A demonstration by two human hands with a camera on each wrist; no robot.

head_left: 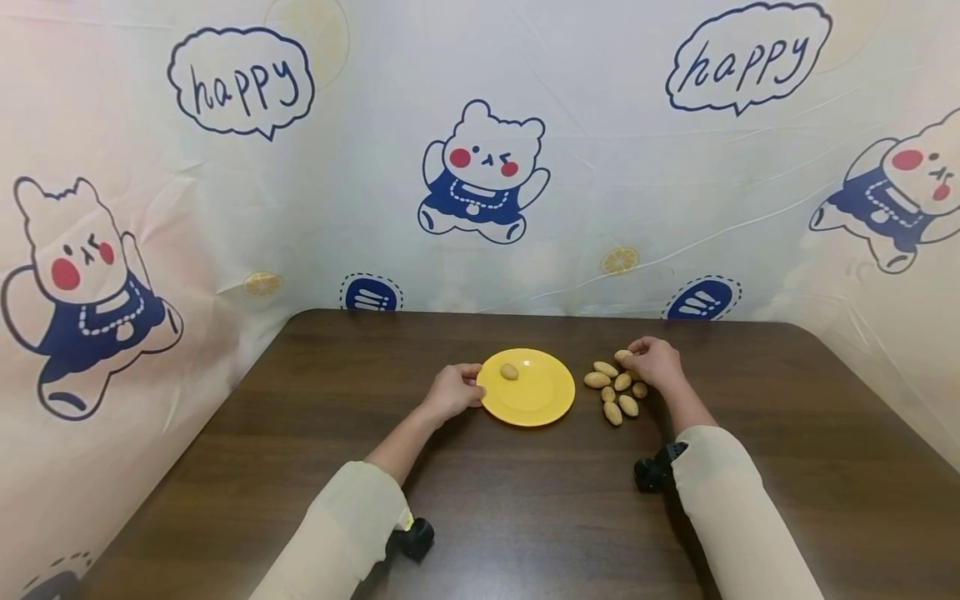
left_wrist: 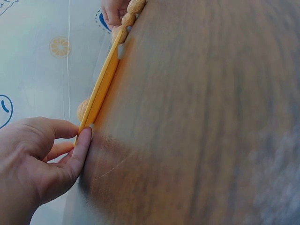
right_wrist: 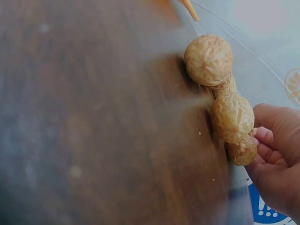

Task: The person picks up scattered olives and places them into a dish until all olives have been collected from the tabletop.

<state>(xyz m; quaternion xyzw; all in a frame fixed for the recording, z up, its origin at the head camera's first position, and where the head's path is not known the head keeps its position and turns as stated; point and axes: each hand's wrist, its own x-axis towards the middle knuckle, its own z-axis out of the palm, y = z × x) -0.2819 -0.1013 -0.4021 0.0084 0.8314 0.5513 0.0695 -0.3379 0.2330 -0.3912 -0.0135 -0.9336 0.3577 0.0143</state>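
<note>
A round yellow plate (head_left: 534,404) lies on the table with one small wrinkled potato (head_left: 509,372) on it, left of its middle. My left hand (head_left: 453,392) pinches the plate's left rim between thumb and fingers, as the left wrist view also shows. To the right of the plate, several more small potatoes (head_left: 597,380) lie in a loose cluster. At the far edge of this cluster my right hand (head_left: 656,362) pinches a pale oval potato (head_left: 623,356) with its fingertips. In the right wrist view nearer potatoes (right_wrist: 233,117) partly hide those fingertips.
The dark wooden table (head_left: 510,508) reaches back to a printed cloth (head_left: 600,200) with cartoon bears, which hangs behind it and at both sides. Each wrist wears a small black camera, the left camera (head_left: 417,540) and the right camera (head_left: 654,472) both near the tabletop.
</note>
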